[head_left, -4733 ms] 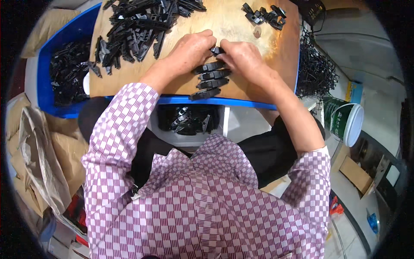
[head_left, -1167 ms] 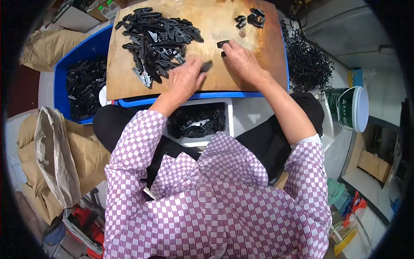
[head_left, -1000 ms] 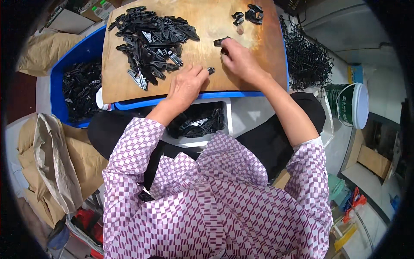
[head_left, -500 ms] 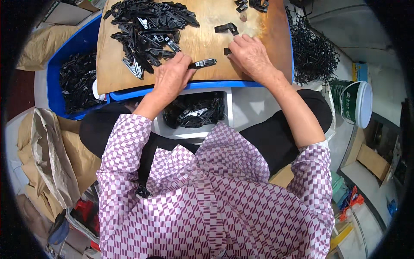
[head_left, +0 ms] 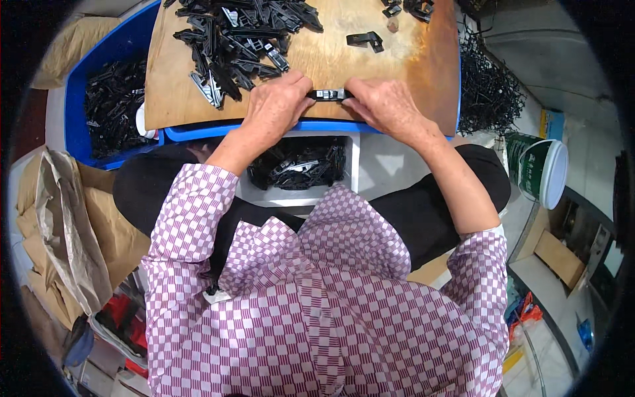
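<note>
pinching a black part [head_left: 329, 94] by its ends with left hand [head_left: 279, 100] and right hand [head_left: 385, 107], upper centre of the frame — with black pieces [head_left: 299, 167] in a white box [head_left: 355, 162] near centre, and more in a blue tub [head_left: 75, 109], upper left.

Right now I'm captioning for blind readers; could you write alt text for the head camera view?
A slim black plastic part is held in the grip of the left hand and right hand over a wooden board. A heap of black pieces lies on its left side, and an L-shaped black piece lies beyond the right hand.
</note>
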The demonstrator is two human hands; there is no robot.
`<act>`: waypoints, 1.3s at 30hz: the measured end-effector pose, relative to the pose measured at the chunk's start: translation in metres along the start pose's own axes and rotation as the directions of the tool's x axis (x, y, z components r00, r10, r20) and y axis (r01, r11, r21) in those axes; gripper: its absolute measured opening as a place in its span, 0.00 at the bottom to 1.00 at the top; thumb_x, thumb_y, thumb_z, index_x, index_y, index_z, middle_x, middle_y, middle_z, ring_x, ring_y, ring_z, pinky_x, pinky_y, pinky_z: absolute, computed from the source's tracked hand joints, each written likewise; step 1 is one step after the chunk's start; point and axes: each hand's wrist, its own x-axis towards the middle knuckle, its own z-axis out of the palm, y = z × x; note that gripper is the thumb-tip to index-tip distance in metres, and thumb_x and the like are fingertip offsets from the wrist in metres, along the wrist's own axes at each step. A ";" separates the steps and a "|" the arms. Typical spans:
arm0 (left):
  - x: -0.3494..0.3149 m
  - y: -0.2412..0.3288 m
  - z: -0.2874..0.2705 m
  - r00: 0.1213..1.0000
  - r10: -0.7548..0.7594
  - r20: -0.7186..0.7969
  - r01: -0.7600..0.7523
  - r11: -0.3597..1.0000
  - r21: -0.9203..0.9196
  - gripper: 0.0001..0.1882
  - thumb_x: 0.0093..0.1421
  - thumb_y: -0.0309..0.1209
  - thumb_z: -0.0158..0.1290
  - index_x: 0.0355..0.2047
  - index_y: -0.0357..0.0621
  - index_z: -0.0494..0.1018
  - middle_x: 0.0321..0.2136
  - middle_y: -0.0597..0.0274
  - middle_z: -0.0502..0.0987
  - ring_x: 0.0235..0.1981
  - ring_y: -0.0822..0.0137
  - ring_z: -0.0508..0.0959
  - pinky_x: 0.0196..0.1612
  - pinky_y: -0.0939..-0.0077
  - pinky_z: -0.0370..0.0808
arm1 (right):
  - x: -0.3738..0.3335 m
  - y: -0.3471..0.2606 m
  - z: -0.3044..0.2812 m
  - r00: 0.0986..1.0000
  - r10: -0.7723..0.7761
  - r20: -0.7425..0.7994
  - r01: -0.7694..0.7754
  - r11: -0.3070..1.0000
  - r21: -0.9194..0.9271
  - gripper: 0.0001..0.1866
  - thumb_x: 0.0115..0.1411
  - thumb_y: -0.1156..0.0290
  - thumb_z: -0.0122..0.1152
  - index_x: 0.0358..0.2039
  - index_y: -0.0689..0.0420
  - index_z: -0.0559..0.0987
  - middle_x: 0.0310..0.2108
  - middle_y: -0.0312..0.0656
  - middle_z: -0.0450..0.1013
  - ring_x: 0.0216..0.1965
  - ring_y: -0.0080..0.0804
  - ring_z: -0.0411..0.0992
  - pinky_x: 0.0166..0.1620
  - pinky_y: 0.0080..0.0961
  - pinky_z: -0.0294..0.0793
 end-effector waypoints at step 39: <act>0.039 0.003 0.009 0.987 0.133 -0.087 -0.127 0.989 0.072 0.09 0.51 0.27 0.61 0.32 0.42 0.73 0.32 0.55 0.75 0.36 0.52 0.78 0.38 0.61 0.77 | 0.008 0.033 -0.005 0.974 0.006 -0.227 -0.055 0.976 -0.213 0.11 0.55 0.69 0.63 0.37 0.57 0.75 0.34 0.44 0.71 0.40 0.44 0.73 0.40 0.38 0.74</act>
